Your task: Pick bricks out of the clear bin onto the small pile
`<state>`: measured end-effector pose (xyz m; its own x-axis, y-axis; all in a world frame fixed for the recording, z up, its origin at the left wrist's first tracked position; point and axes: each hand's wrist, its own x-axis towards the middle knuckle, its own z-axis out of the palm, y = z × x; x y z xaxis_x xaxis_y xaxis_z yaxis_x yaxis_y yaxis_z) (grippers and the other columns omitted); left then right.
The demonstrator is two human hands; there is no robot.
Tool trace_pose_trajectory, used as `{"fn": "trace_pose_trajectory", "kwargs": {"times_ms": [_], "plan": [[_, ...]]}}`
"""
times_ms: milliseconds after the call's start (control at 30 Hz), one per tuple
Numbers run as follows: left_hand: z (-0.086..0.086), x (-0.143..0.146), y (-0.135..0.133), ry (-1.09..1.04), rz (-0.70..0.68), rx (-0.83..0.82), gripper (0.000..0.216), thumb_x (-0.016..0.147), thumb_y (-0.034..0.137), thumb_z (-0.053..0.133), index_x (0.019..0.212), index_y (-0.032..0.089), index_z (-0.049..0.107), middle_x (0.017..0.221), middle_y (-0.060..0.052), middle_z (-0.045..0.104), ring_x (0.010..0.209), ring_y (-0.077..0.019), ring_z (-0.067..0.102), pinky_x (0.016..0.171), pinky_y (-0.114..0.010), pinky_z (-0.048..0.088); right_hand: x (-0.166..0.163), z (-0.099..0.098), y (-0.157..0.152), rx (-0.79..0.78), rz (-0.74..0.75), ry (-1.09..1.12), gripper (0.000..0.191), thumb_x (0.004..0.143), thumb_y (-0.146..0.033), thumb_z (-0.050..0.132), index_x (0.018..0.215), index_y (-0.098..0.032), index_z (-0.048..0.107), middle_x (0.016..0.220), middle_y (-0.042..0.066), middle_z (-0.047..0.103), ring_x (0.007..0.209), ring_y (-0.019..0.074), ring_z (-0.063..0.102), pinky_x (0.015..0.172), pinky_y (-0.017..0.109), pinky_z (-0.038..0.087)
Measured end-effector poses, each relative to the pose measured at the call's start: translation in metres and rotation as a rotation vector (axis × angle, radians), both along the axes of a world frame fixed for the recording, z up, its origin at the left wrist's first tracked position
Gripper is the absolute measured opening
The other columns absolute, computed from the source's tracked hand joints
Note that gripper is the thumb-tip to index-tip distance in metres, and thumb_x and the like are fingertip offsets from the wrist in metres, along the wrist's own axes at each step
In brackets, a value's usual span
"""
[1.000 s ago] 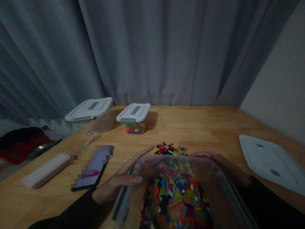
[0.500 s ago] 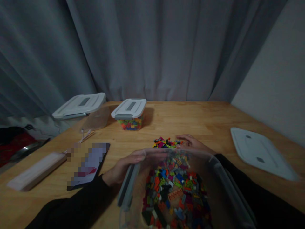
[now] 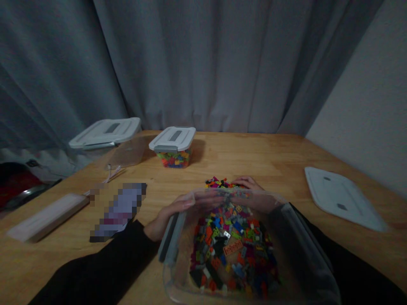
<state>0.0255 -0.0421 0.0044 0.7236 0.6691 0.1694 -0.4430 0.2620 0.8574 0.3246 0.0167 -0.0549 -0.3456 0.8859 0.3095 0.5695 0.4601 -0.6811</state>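
Note:
In front of me stands a clear plastic bin without its lid, with many mixed toy bricks on its floor. Just beyond its far wall lies a small heap of loose bricks on the table. My left hand is at the bin's far left corner. Its fingers stretch to the right behind the clear wall, towards the heap, and show dimly through the plastic. My right hand reaches past the bin's right side. Its slightly bent fingers are apart and touch the heap's right edge; the bin's rim partly covers this hand.
A lidded box of bricks and a larger lidded clear box stand at the back left. A phone-like device and a pale power strip lie left. A loose white lid lies right.
The view has tilted slightly, so the table things sit higher. My right hand has shifted a little left onto the brick heap. My left hand stays by the bin's far left corner.

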Motion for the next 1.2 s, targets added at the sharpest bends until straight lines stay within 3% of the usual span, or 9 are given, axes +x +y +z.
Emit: {"fn": "trace_pose_trajectory", "kwargs": {"times_ms": [200,500,700,867,1033,1200], "plan": [[-0.003,0.001,0.004,0.023,0.008,0.046,0.062,0.084,0.035,0.054,0.141,0.010,0.054,0.145,-0.021,0.056,0.140,-0.0381,0.045,0.119,-0.059,0.023,-0.003,0.005,-0.003,0.057,0.017,-0.058,0.055,0.077,-0.051,0.077,0.123,-0.022,0.067,0.124,0.012,0.056,0.119,0.0297,0.056,0.106,0.044,0.045],[0.017,-0.003,0.003,0.115,0.018,0.033,0.062,0.075,0.028,0.059,0.134,0.008,0.060,0.136,-0.020,0.064,0.135,-0.0373,0.052,0.118,-0.055,0.027,-0.004,0.014,-0.008,0.033,0.027,-0.089,0.055,0.077,-0.049,0.077,0.124,-0.022,0.067,0.121,0.012,0.060,0.113,0.0283,0.059,0.103,0.044,0.047],[0.017,-0.004,0.004,0.106,0.011,0.038,0.060,0.076,0.027,0.059,0.133,0.010,0.061,0.135,-0.019,0.065,0.133,-0.0368,0.054,0.116,-0.054,0.030,-0.003,0.013,-0.006,0.060,0.028,-0.125,0.051,0.081,-0.051,0.073,0.123,-0.022,0.067,0.120,0.011,0.065,0.116,0.0291,0.059,0.105,0.047,0.045],[0.016,-0.005,0.004,0.077,-0.008,0.052,0.060,0.079,0.025,0.057,0.136,0.006,0.058,0.136,-0.020,0.064,0.134,-0.0365,0.053,0.118,-0.052,0.028,-0.004,0.012,-0.007,0.101,0.040,-0.125,0.049,0.083,-0.048,0.073,0.123,-0.021,0.067,0.121,0.011,0.066,0.115,0.0282,0.060,0.104,0.044,0.048],[0.011,-0.005,0.007,0.035,-0.045,0.083,0.063,0.080,0.022,0.053,0.139,0.001,0.052,0.138,-0.022,0.062,0.134,-0.0363,0.052,0.119,-0.060,0.019,-0.004,0.004,-0.004,0.176,0.045,-0.120,0.040,0.084,-0.045,0.072,0.119,-0.025,0.067,0.119,0.008,0.068,0.114,0.0277,0.061,0.103,0.046,0.049],[0.005,-0.005,0.010,0.002,-0.072,0.098,0.061,0.082,0.022,0.049,0.139,0.002,0.050,0.139,-0.021,0.061,0.134,-0.0335,0.052,0.119,-0.062,0.014,-0.004,0.004,-0.003,0.188,0.051,-0.120,0.040,0.086,-0.045,0.071,0.120,-0.024,0.067,0.117,0.009,0.068,0.111,0.0268,0.062,0.100,0.045,0.050]]}}
